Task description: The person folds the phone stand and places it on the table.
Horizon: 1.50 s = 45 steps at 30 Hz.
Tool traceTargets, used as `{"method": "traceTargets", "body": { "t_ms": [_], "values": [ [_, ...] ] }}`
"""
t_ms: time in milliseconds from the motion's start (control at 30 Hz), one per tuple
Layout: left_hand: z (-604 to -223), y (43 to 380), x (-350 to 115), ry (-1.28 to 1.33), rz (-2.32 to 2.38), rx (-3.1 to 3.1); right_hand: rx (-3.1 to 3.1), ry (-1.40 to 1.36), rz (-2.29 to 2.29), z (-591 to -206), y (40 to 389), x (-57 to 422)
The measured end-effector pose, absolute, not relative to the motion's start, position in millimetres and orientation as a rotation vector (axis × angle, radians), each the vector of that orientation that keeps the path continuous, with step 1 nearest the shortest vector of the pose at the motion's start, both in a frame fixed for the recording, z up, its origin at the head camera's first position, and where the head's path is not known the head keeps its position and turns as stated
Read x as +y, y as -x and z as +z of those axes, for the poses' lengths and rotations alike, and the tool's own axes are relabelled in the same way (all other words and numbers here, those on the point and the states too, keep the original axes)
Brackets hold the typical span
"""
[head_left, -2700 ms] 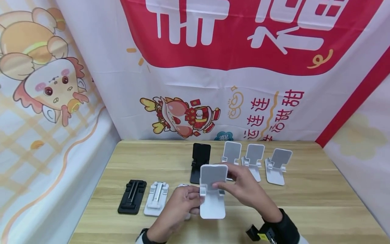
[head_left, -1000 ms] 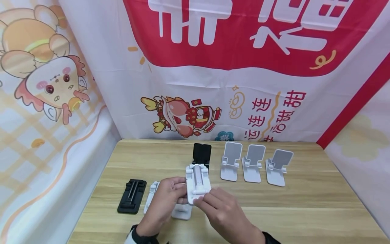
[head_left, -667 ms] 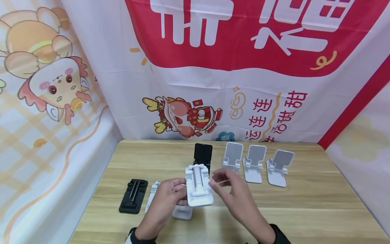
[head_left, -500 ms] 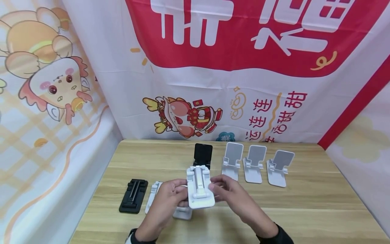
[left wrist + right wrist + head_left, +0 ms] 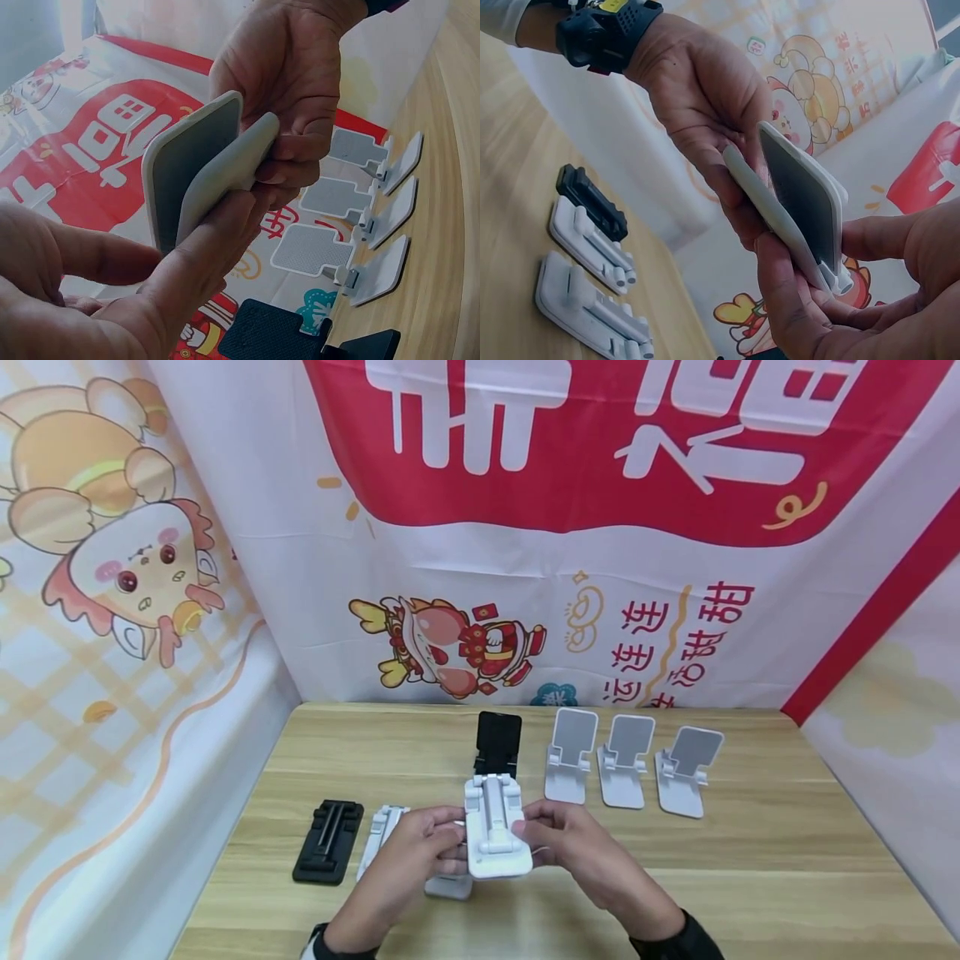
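Note:
Both hands hold a white phone stand (image 5: 495, 835) above the table, with its hinged arm side facing up in the head view. The left hand (image 5: 412, 852) pinches its left edge. On the opposite edge, the right hand (image 5: 581, 847) grips with the thumb on top and the fingers behind. In the left wrist view, the stand's grey-padded plate (image 5: 199, 161) and its other white plate lie nearly parallel, with a narrow gap between them. The same gap shows in the right wrist view, where the dark pad (image 5: 799, 202) faces the white plate.
Three unfolded white phone stands (image 5: 621, 777) stand in a row at the back right. Left of them, an unfolded black stand (image 5: 498, 739) is partly covered by the held one. Folded at the left lie a black stand (image 5: 327, 843) and two white ones (image 5: 592, 307), partly behind the left hand.
The held stand was unfolded with its grey pad showing; now it is turned over, its plates close together. The right hand has moved from the stand's lower edge to its right side.

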<state>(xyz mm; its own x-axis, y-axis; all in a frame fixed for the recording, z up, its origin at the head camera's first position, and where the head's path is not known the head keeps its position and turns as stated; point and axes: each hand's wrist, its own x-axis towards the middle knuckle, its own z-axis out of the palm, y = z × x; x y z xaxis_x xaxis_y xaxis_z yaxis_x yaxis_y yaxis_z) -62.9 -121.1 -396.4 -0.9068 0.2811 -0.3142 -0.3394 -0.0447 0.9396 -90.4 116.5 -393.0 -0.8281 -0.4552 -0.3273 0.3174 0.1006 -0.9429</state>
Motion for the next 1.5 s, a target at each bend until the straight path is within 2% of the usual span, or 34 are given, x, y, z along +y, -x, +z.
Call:
{"method": "traceTargets", "body": {
  "t_ms": [567,800,1133,1500],
  "values": [
    [-409,66,-110,0.101,1.91,1.957,1.925,0.123,-1.703,-399,91,121],
    [-429,66,-87,0.109,1.688,2.344,2.023,0.053,-1.682,-423,89,126],
    [-477,67,-59,-0.06,1.393,2.737,2.387,0.081,-1.347,-473,91,129],
    [-480,70,-49,-0.039,1.098,2.737,2.665,0.101,-1.144,-485,91,122]
  ]
}}
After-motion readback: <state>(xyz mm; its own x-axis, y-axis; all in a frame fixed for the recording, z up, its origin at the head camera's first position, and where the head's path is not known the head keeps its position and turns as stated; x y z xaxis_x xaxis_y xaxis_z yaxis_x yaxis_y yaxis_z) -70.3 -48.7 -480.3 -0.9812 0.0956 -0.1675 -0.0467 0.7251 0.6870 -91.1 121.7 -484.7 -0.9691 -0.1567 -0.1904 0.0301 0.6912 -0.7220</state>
